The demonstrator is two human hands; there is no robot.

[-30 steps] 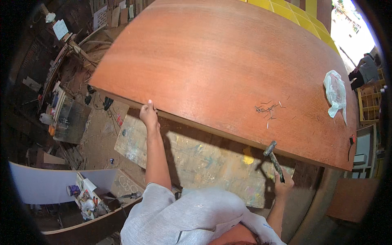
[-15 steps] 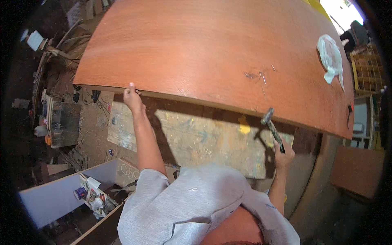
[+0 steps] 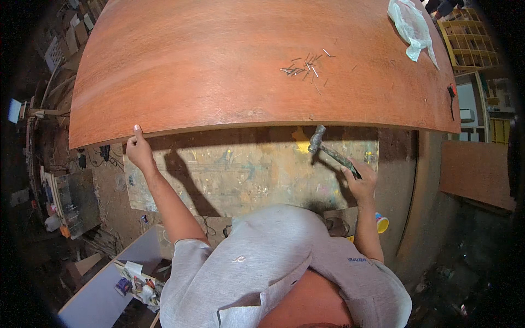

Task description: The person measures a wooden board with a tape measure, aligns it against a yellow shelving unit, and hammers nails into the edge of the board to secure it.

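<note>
Reddish-brown wood faces the wide panel (image 3: 219, 71), whose far side runs out of view at the top. The fingers of the left hand (image 3: 141, 153) are mostly hidden at the panel's near edge, so I cannot tell whether they pinch anything; only the thumb shows clearly, pointing up over the edge. A person (image 3: 445, 6) at the top right is largely cut off, and a yellow-rimmed container (image 3: 382, 223) is partly covered by the right forearm.

The hammer (image 3: 339, 158) is in the right hand (image 3: 362, 180), which is wrapped around the lower handle. Its head lies ahead and to the left of that hand, at the panel's near edge; whether they touch is hard to make out. Beyond it, thin nails (image 3: 304, 66) lie loosely heaped on the panel.

The left arm reaches forward and outward, almost straight; the right forearm points forward, the hammer slanting leftward from the fist.
</note>
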